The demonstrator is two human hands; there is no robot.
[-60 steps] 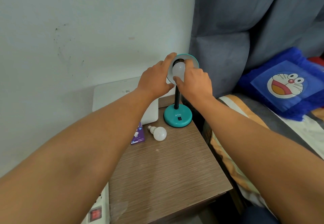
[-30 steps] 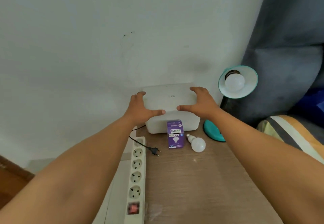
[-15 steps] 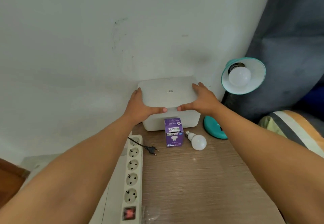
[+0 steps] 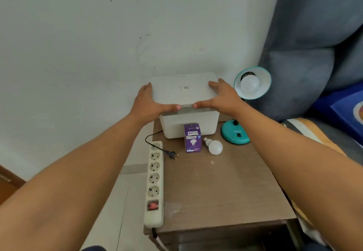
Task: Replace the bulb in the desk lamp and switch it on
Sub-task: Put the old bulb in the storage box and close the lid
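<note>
A teal desk lamp stands at the back right of the wooden bedside table [image 4: 220, 188], its base [image 4: 234, 134] on the table and its shade [image 4: 253, 82] tilted toward me with a white bulb [image 4: 249, 83] screwed in, unlit. A second white bulb [image 4: 214, 146] lies on the table beside a purple bulb box [image 4: 192, 140]. The lamp's black plug [image 4: 171, 154] lies loose on the table, unplugged. My left hand [image 4: 151, 104] and my right hand [image 4: 221, 98] grip the two sides of the lid [image 4: 182, 89] of a white box [image 4: 188, 127], with the lid raised slightly off it.
A white power strip [image 4: 155, 184] with a red switch runs along the table's left edge. The white wall is behind, a grey padded headboard [image 4: 306, 54] and a bed with a blue cushion to the right.
Both hands left the lamp's bulb and moved to the white box. They closed on its lid, which now sits lifted a little above the box. My view shifted left and down.
</note>
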